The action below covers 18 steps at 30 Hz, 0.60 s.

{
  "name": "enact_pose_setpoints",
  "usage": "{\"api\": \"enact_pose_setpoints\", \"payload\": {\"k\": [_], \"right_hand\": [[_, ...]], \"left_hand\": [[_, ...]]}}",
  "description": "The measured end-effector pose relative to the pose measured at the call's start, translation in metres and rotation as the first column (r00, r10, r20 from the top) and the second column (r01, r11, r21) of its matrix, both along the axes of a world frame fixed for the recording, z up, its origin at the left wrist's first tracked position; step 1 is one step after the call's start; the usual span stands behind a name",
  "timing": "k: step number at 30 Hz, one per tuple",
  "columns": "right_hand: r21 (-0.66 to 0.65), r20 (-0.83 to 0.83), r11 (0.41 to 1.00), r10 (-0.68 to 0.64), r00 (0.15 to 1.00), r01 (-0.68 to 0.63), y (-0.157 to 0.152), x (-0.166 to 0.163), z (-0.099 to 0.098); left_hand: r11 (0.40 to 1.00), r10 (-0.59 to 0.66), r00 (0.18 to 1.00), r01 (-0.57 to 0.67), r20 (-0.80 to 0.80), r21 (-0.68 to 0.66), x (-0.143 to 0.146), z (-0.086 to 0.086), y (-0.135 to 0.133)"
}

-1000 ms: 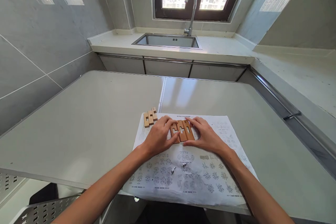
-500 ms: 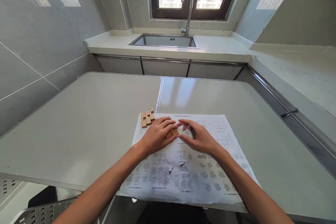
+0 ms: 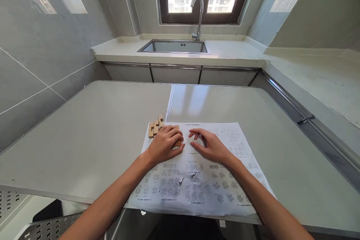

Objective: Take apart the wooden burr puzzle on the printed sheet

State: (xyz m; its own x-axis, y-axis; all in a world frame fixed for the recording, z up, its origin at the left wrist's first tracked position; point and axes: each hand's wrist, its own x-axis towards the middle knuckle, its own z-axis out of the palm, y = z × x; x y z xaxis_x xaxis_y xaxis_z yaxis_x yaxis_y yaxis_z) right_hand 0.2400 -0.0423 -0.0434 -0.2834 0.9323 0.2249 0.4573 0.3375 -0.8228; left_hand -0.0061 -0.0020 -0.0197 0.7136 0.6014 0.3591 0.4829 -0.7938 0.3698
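A printed sheet of puzzle diagrams (image 3: 202, 180) lies on the grey table (image 3: 98, 138) in front of me. My left hand (image 3: 164, 144) lies curled over a group of brown wooden puzzle pieces (image 3: 177, 143), which are mostly hidden under its fingers. Just beyond it, at the sheet's far left corner, sit lighter notched wooden pieces (image 3: 155, 126). My right hand (image 3: 209, 145) rests on the paper to the right, fingers bent with the tips on the sheet and nothing in it.
A counter with a steel sink (image 3: 176, 46) and a tap (image 3: 197, 15) runs along the far wall under a window. A second counter (image 3: 315, 78) runs down the right. A perforated metal surface (image 3: 42, 227) shows at the lower left.
My left hand has slid the brown pieces to the left, toward the lighter ones, and now covers them. My right hand has let go of them and rests on the paper.
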Motion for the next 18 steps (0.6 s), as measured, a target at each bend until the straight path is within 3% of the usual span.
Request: {"api": "enact_pose_setpoints", "payload": {"k": [5,11,15,18], "right_hand": [[-0.009,-0.006,1.000,-0.005,1.000,0.005,0.000,0.000,0.001],[-0.012,0.006,1.000,0.002,1.000,-0.002,0.002,-0.001,0.005],[-0.044,0.044,0.999,0.007,0.999,-0.005,-0.005,-0.001,0.014],[-0.063,0.095,0.998,0.005,0.995,0.001,-0.026,0.003,0.023]], "left_hand": [[0.999,0.037,0.994,-0.040,0.099,0.033,-0.006,0.012,-0.004],[0.960,0.249,0.945,-0.270,0.210,0.075,-0.048,0.021,-0.010],[0.925,0.378,0.909,-0.365,0.174,-0.103,-0.088,0.022,-0.029],[0.859,0.460,0.884,-0.420,0.082,-0.292,-0.109,0.021,-0.052]]}}
